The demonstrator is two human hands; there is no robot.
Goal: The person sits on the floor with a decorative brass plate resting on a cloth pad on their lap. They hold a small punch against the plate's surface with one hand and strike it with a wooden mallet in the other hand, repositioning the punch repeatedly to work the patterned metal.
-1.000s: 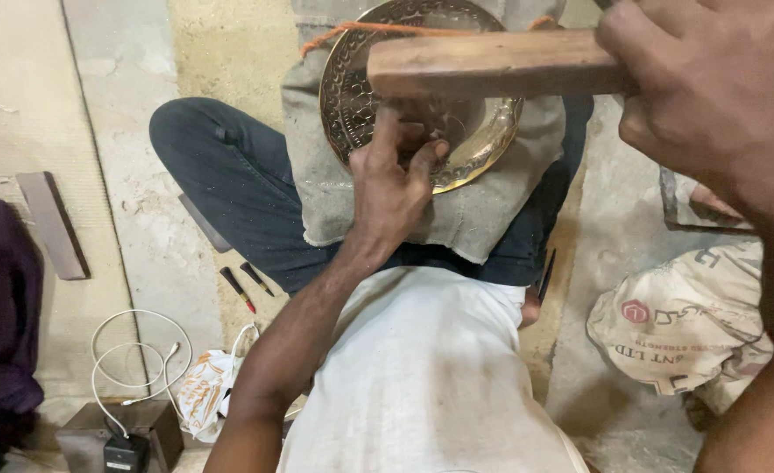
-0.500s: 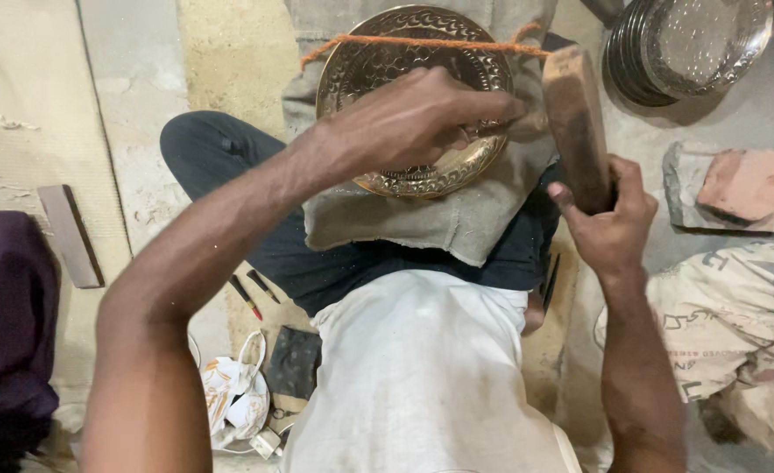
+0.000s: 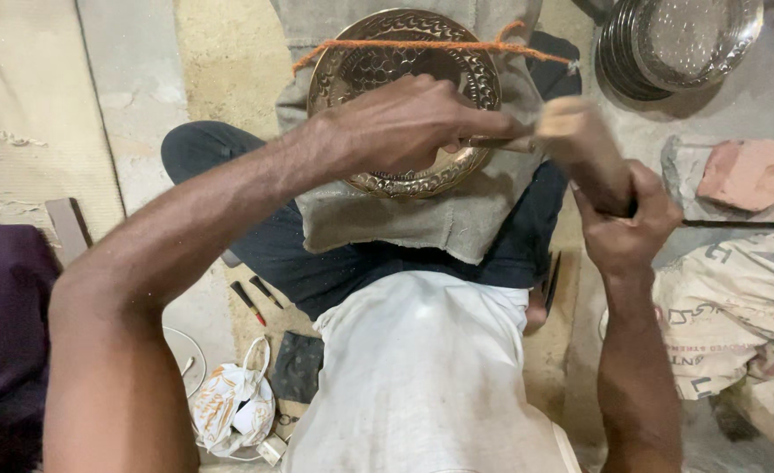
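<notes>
- Left hand (image 3: 404,123): fingers curled tight around a thin metal punch (image 3: 492,140), only its short shaft showing past the fingertips; tip hidden, so the contact point on the metal cannot be made out.
- Right hand (image 3: 628,228): fingers wrapped closed around the lower end of a wooden mallet (image 3: 579,149). The mallet is blurred, its pale head lying just beside the outer end of the punch.
- Brass plate (image 3: 387,66): round, yellow-gold, shiny. A band of small embossed scallops runs around the rim; the inner field shows a scale-like pattern, partly covered by the left hand.
- The plate lies on a grey cloth (image 3: 422,219) draped over the person's lap, tilted slightly toward the camera.
- An orange string (image 3: 422,44) crosses the upper part of the plate, stretched from the cloth's left edge to its right.
- Under the cloth: dark trousers (image 3: 229,166), legs folded; white shirt (image 3: 422,377) below.
- Upper right on the floor: a stack of silver-coloured plates (image 3: 676,44), well apart from the brass one.
- Right edge: a reddish brick (image 3: 746,175) on a stone slab, printed sacks (image 3: 737,307) below it.
- Left of the legs: two small red-tipped tools (image 3: 251,302) on the floor; a crumpled white-and-orange bag (image 3: 229,407) nearer the camera.
</notes>
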